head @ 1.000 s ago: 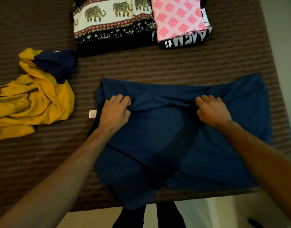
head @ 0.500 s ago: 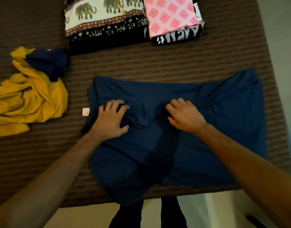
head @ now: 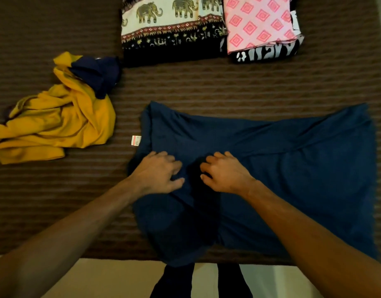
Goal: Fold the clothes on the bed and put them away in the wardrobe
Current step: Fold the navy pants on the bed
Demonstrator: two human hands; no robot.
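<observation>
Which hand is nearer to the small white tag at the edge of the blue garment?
Left. The left hand lies on the blue garment just below and right of the white tag; the right hand lies farther right.

Spread flat across the brown striped bed: a navy blue garment with a white tag at its left edge, a crumpled yellow garment at left, folded elephant-print cloth and pink diamond-print cloth at the far side.
</observation>
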